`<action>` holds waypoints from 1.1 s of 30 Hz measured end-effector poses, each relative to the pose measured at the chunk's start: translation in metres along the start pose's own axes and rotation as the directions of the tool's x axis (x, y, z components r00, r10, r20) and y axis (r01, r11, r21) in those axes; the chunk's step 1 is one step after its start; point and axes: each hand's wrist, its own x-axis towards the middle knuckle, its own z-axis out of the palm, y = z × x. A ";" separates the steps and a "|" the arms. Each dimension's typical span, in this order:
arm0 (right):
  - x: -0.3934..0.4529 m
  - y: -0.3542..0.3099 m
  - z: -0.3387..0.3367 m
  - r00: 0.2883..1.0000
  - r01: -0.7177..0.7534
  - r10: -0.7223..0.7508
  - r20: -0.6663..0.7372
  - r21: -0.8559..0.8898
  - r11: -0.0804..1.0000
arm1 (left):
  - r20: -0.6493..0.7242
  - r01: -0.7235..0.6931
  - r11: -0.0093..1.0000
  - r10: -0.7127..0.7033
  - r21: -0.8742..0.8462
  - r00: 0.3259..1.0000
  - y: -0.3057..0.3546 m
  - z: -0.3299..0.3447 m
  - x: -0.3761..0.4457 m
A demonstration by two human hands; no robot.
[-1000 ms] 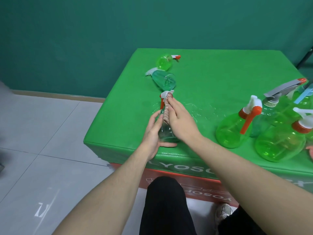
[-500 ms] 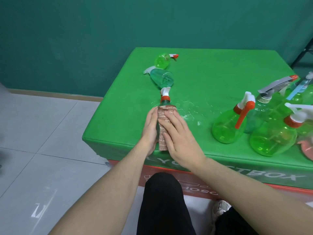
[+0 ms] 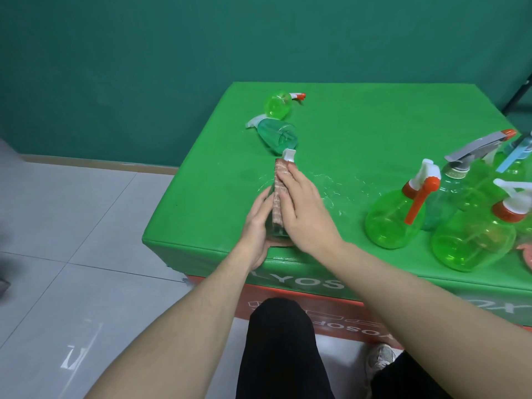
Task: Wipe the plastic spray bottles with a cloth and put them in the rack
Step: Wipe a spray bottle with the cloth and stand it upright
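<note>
the green table fills the middle and right of the frame, and at its right edge a group of green spray bottles stands upright, close together. in the upper middle two more bottles lie on their sides: a teal bottle and, just behind it, a light green bottle. near the front edge, in the centre of the frame, the clear bottle being wiped lies with its white nozzle pointing away. the left hand holds its left side, fingers curved around it. the right hand presses the pinkish cloth along the bottle's top with fingers mostly straight. i judge the wiping step is in hand for this bottle. no rack is visible, so the next move probably needs to finish the strokes, then lift the bottle toward a rack outside the frame.
</note>
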 end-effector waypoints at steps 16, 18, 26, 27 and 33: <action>-0.015 0.005 0.007 0.997 0.073 -0.075 -0.011 -0.107 0.992 | -0.037 -0.017 1.000 0.017 -0.007 0.999 -0.003 0.001 0.000; -0.022 0.009 0.008 0.994 0.113 -0.113 0.009 -0.123 0.986 | -0.060 -0.036 0.999 0.034 -0.032 0.998 -0.005 0.001 0.000; -0.047 0.015 0.012 0.979 0.199 -0.189 0.076 -0.167 0.966 | -0.102 -0.046 0.988 0.031 -0.150 0.994 -0.007 -0.004 0.004; -0.049 0.015 0.011 0.979 0.200 -0.190 0.074 -0.170 0.965 | -0.107 -0.049 0.987 0.033 -0.152 0.994 -0.007 -0.004 0.005; -0.043 0.010 0.011 0.986 0.163 -0.158 0.047 -0.159 0.974 | -0.100 -0.065 0.989 0.052 -0.131 0.994 -0.007 -0.001 0.005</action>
